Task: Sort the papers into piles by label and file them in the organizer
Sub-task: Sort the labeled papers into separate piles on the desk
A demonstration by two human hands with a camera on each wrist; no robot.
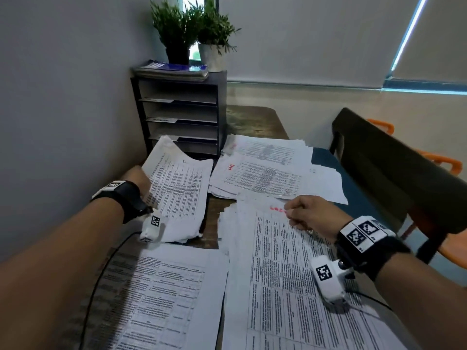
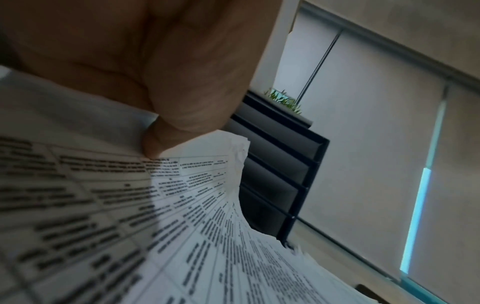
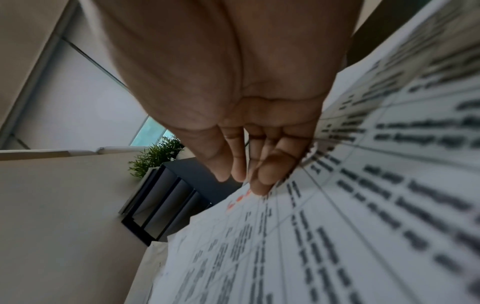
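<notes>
- The counter point(image 1: 255, 120) runs from the near edge to the far wall, its brown top bare only at the far end and in a strip between the papers.
- A dark chair point(image 1: 394, 168) stands at the counter's right edge.
- The black organizer point(image 1: 178, 114) stands in the far left corner against the wall, its slots facing the person; a few hold sheets with labels too small to read.
- Two potted plants point(image 1: 194, 34) and a flat stack of booklets point(image 1: 171, 69) sit on top of the organizer.
- A large pile of papers point(image 1: 285, 286) covers the near right part of the counter, red writing at its far end.
- Another pile point(image 1: 161, 294) lies at the near left edge, just beside the first.
- A third, fanned pile point(image 1: 267, 173) with red marks lies toward the far right, beside the organizer.
- A bundle of sheets point(image 1: 182, 188) is raised off the counter on the left, sagging.
- The left hand point(image 1: 137, 179) grips that bundle at its left edge, thumb point(image 2: 166, 142) pressed on top.
- The right hand point(image 1: 312, 214) rests on the large pile, fingertips point(image 3: 262, 185) drawn together on the top sheet by the red writing; whether they pinch it I cannot tell.
</notes>
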